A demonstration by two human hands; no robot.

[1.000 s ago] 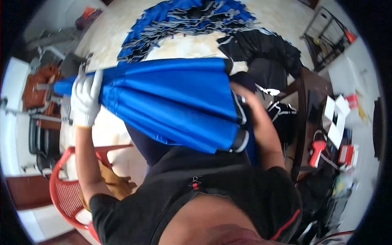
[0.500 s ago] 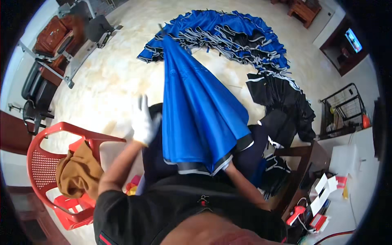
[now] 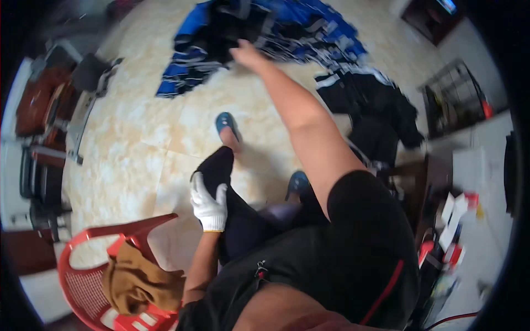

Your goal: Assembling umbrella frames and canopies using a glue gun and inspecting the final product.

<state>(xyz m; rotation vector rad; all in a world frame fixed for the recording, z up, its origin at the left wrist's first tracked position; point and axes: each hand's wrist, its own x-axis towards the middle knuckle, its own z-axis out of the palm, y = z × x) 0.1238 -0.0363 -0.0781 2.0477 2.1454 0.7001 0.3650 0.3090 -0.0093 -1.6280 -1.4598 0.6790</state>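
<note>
In a white knit glove with a yellow cuff edge, my left hand [image 3: 208, 203] lies open on my left knee, its thumb apart from the fingers. My right arm stretches far forward. My bare right hand [image 3: 247, 54] is at the near edge of a pile of blue umbrellas [image 3: 185, 66] with black insides and pale trim. Black umbrella cloth [image 3: 225, 30] lies right at the fingers. Motion smears this hand, so I cannot tell whether it grips the cloth.
A red plastic chair [image 3: 88, 281] with a brown cloth [image 3: 141, 278] stands at my left. Black folded umbrellas [image 3: 367, 96] continue the pile on the right. A wire rack [image 3: 452, 99] stands by the right wall. Exercise equipment [image 3: 55, 110] is at far left.
The blue umbrella has left my lap. My right hand has moved from under it far forward to the pile. My left hand has come down onto my knee, and the view has shifted.
</note>
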